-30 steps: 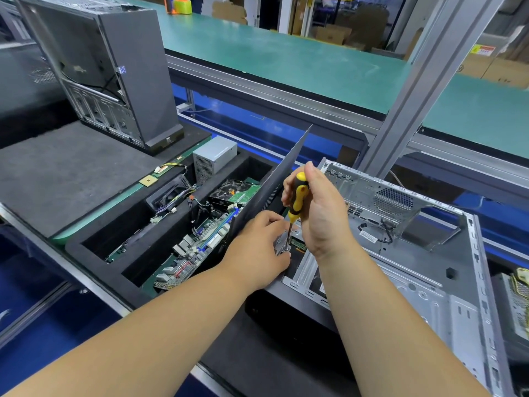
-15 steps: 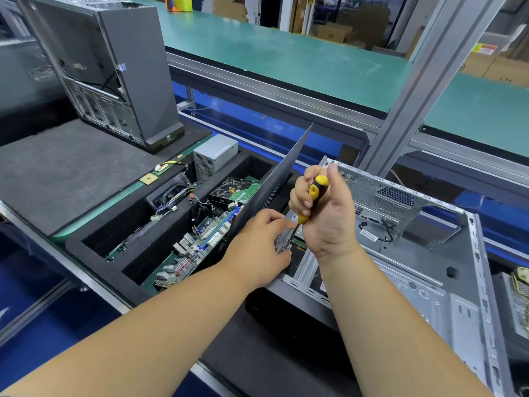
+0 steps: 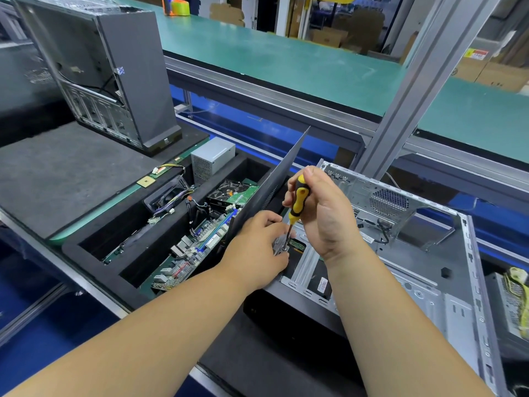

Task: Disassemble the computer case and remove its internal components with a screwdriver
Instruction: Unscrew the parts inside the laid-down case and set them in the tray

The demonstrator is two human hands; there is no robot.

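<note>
Right hand, screwdriver upright over case

Bright, even overhead light fills the scene, with soft, faint shadows. A pale sheen lies on the far green matte bench top and the slanted grey aluminium post. Wide-angle distortion bows straight rails near the edges. The far background looks soft and blocky; the near bare forearms are slightly blurred.

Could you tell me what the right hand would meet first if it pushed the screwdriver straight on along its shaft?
The right hand aims the screwdriver down at a screw on a metal bracket in the computer case, which the left hand steadies; that screw comes first.
</note>
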